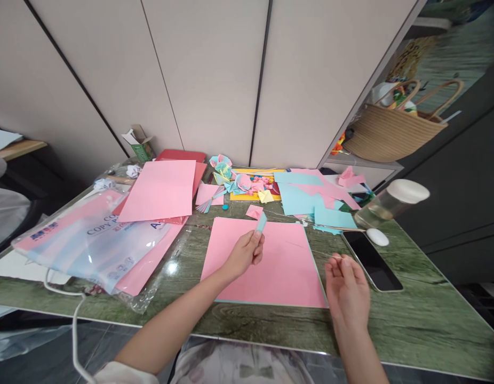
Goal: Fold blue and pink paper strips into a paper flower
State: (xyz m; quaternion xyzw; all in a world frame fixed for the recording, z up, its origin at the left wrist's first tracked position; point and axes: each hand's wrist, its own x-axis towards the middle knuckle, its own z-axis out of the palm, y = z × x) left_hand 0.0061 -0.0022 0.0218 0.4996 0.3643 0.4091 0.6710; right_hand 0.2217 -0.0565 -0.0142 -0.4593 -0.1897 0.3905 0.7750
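My left hand (pixel 246 252) is closed on a small folded piece of light blue paper (pixel 262 222), held upright above a stack of pink sheets (pixel 271 277). To the right of the stack, my right hand (pixel 349 288) is palm up, its thumb and fingertips pinching a thin pale thread (pixel 319 252). The thread runs left over the pink sheets and fades from sight before the blue piece. Just behind the left hand lies a small folded pink paper square (pixel 254 212).
Paper flowers (pixel 223 172) and a yellow tray (pixel 234 197) of small pieces stand at the back. Blue and pink sheets (pixel 299 200), a phone (pixel 373 261), a white oval object (pixel 377 237) and a lidded bottle (pixel 391 202) are on the right. A plastic paper pack (pixel 98 240) covers the left.
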